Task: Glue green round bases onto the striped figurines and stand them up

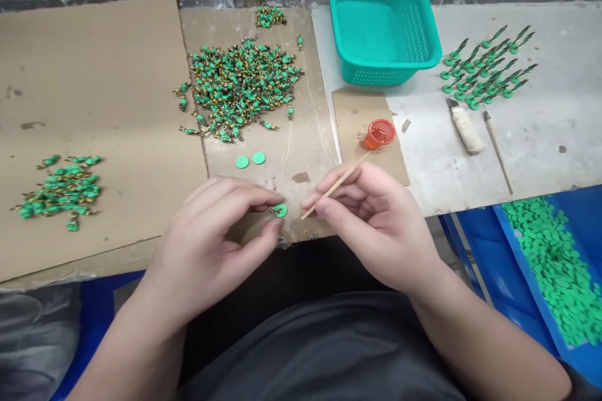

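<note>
Between the thumb and fingertips of my left hand (219, 232) is a small green disc (281, 210), with a dark little piece against its left side that my fingers partly hide. My right hand (371, 213) pinches a thin wooden stick (339, 183), its lower end pointing toward the disc but apart from it. Two more green discs with small holes, one on the left (241, 162) and one on the right (258, 157), lie flat beyond my left hand. A small red cup (380, 133) of liquid stands on cardboard just past the stick's upper end.
A large pile of small green, yellow and dark figures (244, 88) lies ahead; a smaller pile (63, 191) is at left. A teal basket (385, 69) stands at the back. Figures on discs (489, 69), a wrapped blade (465, 130) and a brush-like tool (498, 153) lie right. A blue tray (531, 269) holds discs.
</note>
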Available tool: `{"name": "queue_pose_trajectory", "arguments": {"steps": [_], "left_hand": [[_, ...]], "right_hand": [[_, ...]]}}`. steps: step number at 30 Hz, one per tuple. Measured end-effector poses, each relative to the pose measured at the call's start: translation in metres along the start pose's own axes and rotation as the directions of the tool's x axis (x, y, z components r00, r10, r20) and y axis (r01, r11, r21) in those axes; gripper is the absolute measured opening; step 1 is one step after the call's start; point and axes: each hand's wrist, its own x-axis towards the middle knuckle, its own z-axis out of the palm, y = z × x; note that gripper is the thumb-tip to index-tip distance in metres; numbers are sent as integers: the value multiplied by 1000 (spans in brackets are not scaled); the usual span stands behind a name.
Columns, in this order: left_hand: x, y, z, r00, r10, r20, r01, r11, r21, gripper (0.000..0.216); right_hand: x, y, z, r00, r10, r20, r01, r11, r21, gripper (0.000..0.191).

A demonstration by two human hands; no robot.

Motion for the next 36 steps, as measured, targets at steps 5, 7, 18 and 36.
{"name": "queue_pose_trajectory", "arguments": {"steps": [5,7,18,36], "left_hand": [[1,0,1,1000,-10,4,10,1000,-8,13],[1,0,1,1000,-18,4,18,1000,-18,12],[0,1,0,998,-57,-6,57,998,-41,9],[2,2,-3,996,-90,-1,90,995,-40,5]], "right_hand": [[8,4,7,985,-174,7,169,946,-276,10],[8,4,8,985,-174,6,167,936,-309,9],[0,7,2,962,-258,88,273,913,-302,19],[-8,4,2,935,-307,179,332,578,-746,18]]}}
